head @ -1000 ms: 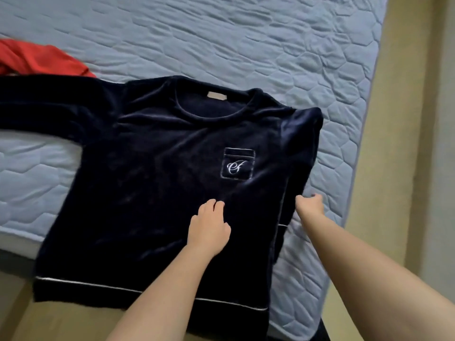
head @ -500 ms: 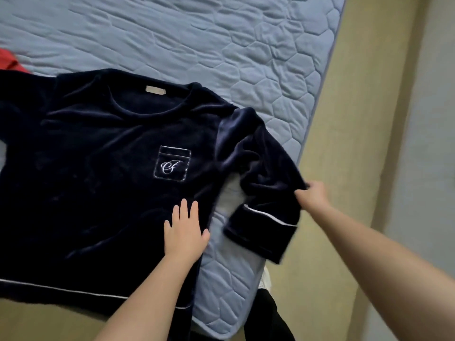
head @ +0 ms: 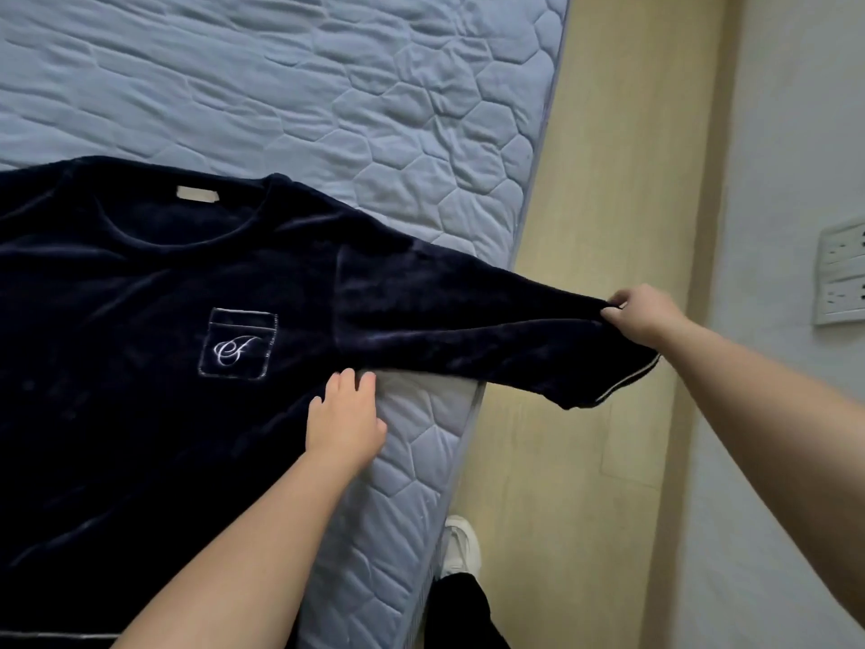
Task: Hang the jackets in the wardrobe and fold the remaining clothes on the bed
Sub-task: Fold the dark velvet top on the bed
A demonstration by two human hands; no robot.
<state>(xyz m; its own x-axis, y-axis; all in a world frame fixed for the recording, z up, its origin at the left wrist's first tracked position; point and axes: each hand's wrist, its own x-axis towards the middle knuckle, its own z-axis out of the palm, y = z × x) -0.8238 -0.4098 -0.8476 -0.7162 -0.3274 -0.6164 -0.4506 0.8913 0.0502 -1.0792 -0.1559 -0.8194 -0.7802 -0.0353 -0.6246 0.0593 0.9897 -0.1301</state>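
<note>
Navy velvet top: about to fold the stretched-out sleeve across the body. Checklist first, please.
1. Grip: ok, the right hand pinches the sleeve near its cuff.
2. Sleeve straight: ok, stretched out past the edge of the blue quilted mattress.
3. Anchor: ok, the left hand rests on the side edge of the navy velvet top, at the armpit.
4. Body flat: ok around the embroidered chest pocket.
5. Other sleeve laid out: cannot tell, out of frame.

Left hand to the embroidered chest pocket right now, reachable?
Probably yes. The left hand rests open at the side edge of the navy top, close to the pocket; only flat fabric lies between them.
</note>
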